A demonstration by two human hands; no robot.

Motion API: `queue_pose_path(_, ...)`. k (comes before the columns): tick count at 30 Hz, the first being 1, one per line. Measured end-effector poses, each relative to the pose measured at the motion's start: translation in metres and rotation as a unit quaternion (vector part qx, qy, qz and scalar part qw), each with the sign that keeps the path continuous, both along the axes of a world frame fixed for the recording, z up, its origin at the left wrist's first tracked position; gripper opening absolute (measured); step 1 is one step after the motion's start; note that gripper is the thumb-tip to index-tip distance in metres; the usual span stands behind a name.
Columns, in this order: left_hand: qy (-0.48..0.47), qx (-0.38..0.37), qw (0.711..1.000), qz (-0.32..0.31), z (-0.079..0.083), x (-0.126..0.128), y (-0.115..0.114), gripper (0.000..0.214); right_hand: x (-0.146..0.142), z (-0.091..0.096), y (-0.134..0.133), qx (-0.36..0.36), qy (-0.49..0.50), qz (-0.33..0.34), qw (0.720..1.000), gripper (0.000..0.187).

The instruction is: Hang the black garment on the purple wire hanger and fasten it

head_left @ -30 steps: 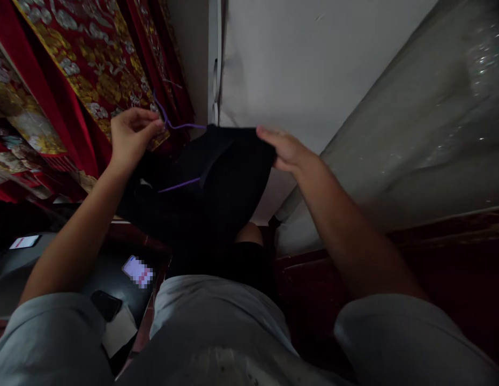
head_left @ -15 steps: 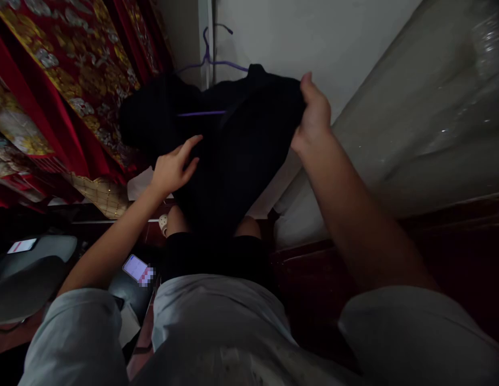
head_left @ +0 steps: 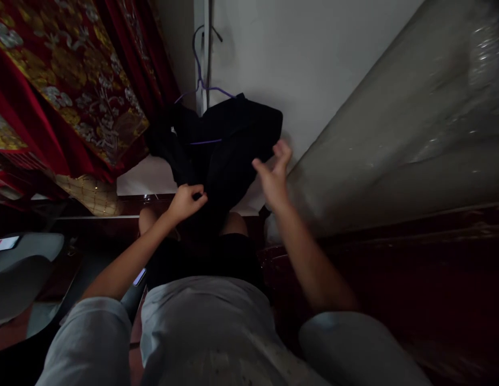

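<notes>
A black garment [head_left: 225,145] hangs on a purple hanger [head_left: 199,80] whose hook sits on a white vertical pipe against the wall. My left hand [head_left: 187,201] is closed, pinching the garment's lower left edge. My right hand [head_left: 273,174] hovers just right of the cloth with fingers spread and holds nothing.
Red and gold embroidered fabric [head_left: 68,86] hangs at the left. A plastic-wrapped mattress or panel [head_left: 394,123] leans at the right against the white wall [head_left: 305,48]. A dark red wooden frame [head_left: 394,257] runs below it. A lit phone [head_left: 139,277] lies low left, near a grey seat [head_left: 20,268].
The hanger with the garment went from my left hand up onto the pipe. My right hand let go of the garment's shoulder and dropped; my left hand moved down and pinched the hem.
</notes>
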State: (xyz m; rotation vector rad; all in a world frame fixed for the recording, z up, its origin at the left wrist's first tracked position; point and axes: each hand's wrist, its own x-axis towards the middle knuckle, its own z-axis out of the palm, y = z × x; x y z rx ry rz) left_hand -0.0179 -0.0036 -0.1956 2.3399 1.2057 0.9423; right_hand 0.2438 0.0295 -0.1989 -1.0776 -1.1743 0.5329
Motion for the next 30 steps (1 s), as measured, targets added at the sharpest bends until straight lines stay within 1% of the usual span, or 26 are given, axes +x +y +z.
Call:
queue_pose_path(1,-0.023,-0.008,1.0,-0.005,0.003,0.006,-0.002,0.024,-0.015,-0.008,-0.02,-0.005,-0.011,0.014,1.0,0.063)
queue_pose_path(2,-0.041,-0.016,0.999,-0.01,0.005,0.011,-0.005,0.025,-0.033,-0.017,-0.039,-0.022,-0.011,0.048,0.999,0.054)
queue_pose_path(3,-0.056,-0.023,0.998,-0.014,0.006,0.015,-0.007,0.025,-0.051,-0.026,-0.058,-0.051,0.002,0.091,0.995,0.042)
queue_pose_path(4,-0.067,-0.031,0.997,-0.019,0.007,0.019,-0.01,0.026,-0.069,-0.035,-0.075,-0.081,0.019,0.135,0.987,0.033)
queue_pose_path(5,-0.075,-0.041,0.996,-0.026,0.008,0.021,-0.013,0.027,-0.087,-0.044,-0.09,-0.102,0.047,0.152,0.982,0.032)
queue_pose_path(7,-0.091,-0.068,0.993,-0.044,0.006,0.023,-0.02,0.029,-0.114,-0.057,-0.11,-0.122,0.12,0.131,0.977,0.04)
queue_pose_path(8,-0.1,-0.082,0.99,-0.053,0.004,0.022,-0.024,0.029,-0.123,-0.062,-0.117,-0.127,0.145,0.118,0.974,0.042)
queue_pose_path(10,-0.126,-0.109,0.984,-0.056,0.0,0.019,-0.032,0.027,-0.132,-0.065,-0.122,-0.127,0.166,0.092,0.974,0.04)
queue_pose_path(12,-0.172,-0.122,0.977,-0.037,-0.005,0.016,-0.04,0.024,-0.129,-0.062,-0.122,-0.114,0.144,0.083,0.979,0.033)
queue_pose_path(15,-0.243,-0.131,0.961,0.004,-0.007,0.011,-0.048,0.023,-0.121,-0.049,-0.117,-0.077,0.075,0.083,0.991,0.02)
queue_pose_path(18,-0.276,-0.137,0.951,0.02,0.003,0.005,-0.047,0.023,-0.121,-0.033,-0.113,-0.07,0.026,0.089,0.993,0.011)
queue_pose_path(20,-0.277,-0.137,0.951,0.015,0.014,0.001,-0.042,0.023,-0.125,-0.025,-0.109,-0.081,0.018,0.1,0.992,0.012)
queue_pose_path(22,-0.269,-0.138,0.953,0.014,0.024,-0.004,-0.034,0.023,-0.124,-0.022,-0.106,-0.092,0.017,0.111,0.989,0.016)
queue_pose_path(24,-0.26,-0.152,0.953,0.022,0.032,-0.01,-0.026,0.023,-0.112,-0.027,-0.106,-0.109,0.003,0.112,0.988,0.021)
queue_pose_path(26,-0.254,-0.179,0.95,0.03,0.035,-0.015,-0.019,0.025,-0.089,-0.039,-0.111,-0.138,-0.027,0.096,0.985,0.022)
queue_pose_path(28,-0.256,-0.219,0.941,0.025,0.034,-0.019,-0.013,0.028,-0.063,-0.053,-0.121,-0.186,-0.051,0.074,0.978,0.022)
queue_pose_path(30,-0.274,-0.265,0.924,0.008,0.03,-0.017,-0.008,0.03,-0.047,-0.06,-0.127,-0.229,-0.047,0.062,0.97,0.029)
